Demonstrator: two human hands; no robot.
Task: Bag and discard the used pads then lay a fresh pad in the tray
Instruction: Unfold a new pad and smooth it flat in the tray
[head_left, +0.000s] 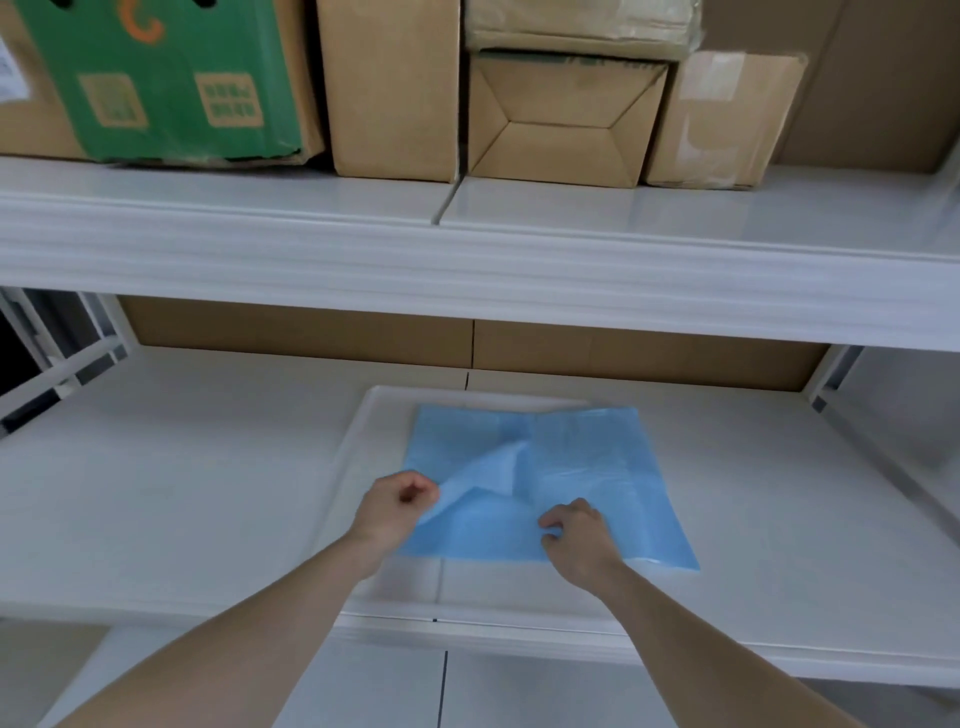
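1. A thin, light-blue square pad (561, 483) lies in a shallow white rectangular tray (358, 457) in the lower centre of the frame, partly unfolded and creased, with 1 flap raised near its left side.
2. The pad's right part runs past where the tray's right rim should be; that rim cannot be made out.
3. The tray sits on the lower white shelf (182, 493), its front edge close to the shelf's front edge.
4. The person's left hand (397, 501), at centre left of the pad, has its fingers curled together and pinches the raised flap at the pad's left edge.
5. The right hand (574, 530), just right of centre, rests on the pad near its front edge with fingers bent, nipping a small fold of the blue material.
6. Both bare forearms reach in from the bottom of the frame.
7. On the upper white shelf (519, 208), across the top of the frame, stand a green printed cardboard box (166, 83) at upper left and several plain brown cardboard boxes (389, 88) to its right.
8. Brown cardboard sheets (467, 343) line the back of the lower shelf behind the tray.
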